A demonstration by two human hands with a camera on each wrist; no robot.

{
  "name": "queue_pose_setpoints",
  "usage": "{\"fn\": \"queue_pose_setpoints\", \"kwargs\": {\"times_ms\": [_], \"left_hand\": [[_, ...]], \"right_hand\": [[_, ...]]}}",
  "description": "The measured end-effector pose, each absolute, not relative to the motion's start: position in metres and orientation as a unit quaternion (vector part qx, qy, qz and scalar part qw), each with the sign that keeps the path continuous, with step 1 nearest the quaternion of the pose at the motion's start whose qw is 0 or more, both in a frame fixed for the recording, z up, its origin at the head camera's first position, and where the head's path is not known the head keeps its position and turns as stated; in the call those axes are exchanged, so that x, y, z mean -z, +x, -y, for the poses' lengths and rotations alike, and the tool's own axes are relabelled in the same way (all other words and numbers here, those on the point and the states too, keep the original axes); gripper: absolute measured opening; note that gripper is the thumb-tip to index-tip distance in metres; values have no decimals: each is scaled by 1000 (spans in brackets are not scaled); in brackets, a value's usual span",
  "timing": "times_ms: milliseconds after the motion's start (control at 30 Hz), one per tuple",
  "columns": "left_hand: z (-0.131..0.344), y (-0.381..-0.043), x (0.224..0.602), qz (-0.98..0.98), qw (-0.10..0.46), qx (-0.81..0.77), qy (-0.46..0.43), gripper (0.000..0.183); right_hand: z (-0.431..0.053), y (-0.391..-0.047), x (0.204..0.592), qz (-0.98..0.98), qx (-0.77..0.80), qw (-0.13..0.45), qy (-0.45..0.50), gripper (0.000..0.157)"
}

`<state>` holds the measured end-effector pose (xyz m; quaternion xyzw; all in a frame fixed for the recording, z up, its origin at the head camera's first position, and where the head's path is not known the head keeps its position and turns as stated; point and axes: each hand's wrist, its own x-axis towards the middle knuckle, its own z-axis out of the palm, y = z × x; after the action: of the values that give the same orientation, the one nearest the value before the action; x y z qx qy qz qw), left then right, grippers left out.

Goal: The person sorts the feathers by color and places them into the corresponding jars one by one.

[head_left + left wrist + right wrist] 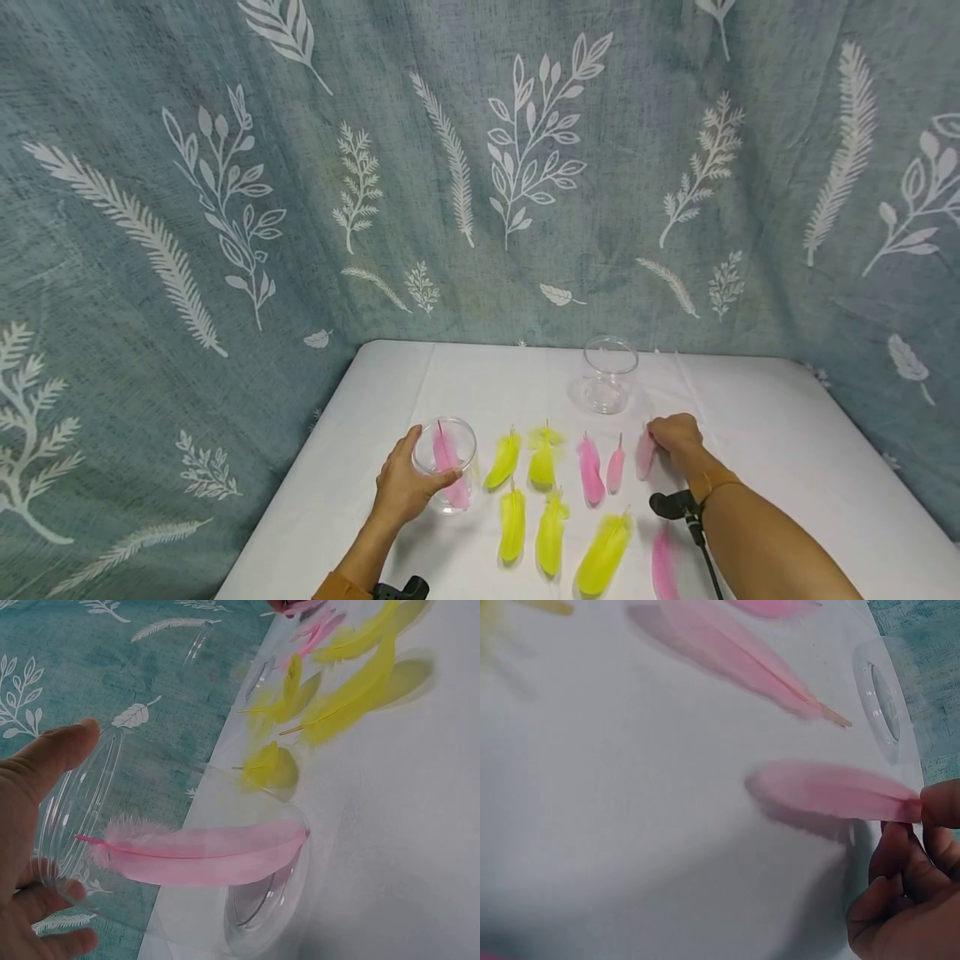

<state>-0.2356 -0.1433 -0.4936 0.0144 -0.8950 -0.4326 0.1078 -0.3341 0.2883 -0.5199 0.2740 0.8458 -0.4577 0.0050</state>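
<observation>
My left hand (408, 486) grips a clear jar (202, 780) near its rim, thumb on one side and fingers on the other. Inside that jar stands one pink feather (202, 855), quill up. On the right, my right hand (677, 435) pinches a pale pink feather (832, 791) by its quill end, with the vane hanging close over the white cloth. Two more pink feathers lie just left of it: a brighter one (591, 471) and a small one (615, 469). A further pink feather (663, 565) lies nearer the front, partly beside the right forearm.
Several yellow feathers (512, 525) lie in loose rows between the hands on the white table (480, 379). A second clear jar (609, 375) stands at the back, right of centre. A leaf-patterned curtain (465, 167) hangs behind the table.
</observation>
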Motion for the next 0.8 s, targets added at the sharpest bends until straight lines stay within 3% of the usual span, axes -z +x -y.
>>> {"fn": "queue_pose_setpoints", "kwargs": {"times_ms": [367, 533, 633, 733, 800], "left_hand": [[143, -235, 494, 895, 109, 432, 12, 99], [143, -235, 494, 894, 110, 433, 10, 100], [144, -235, 494, 894, 112, 433, 8, 100], [144, -235, 494, 894, 112, 434, 9, 100], [143, -235, 493, 894, 111, 433, 10, 99]], "right_hand": [[-286, -332, 518, -798, 517, -68, 302, 25], [-289, -338, 516, -757, 563, -64, 325, 35], [-304, -364, 550, -744, 577, -72, 330, 42], [-313, -379, 561, -725, 603, -66, 326, 42], [-307, -374, 545, -708, 620, -53, 335, 37]]}}
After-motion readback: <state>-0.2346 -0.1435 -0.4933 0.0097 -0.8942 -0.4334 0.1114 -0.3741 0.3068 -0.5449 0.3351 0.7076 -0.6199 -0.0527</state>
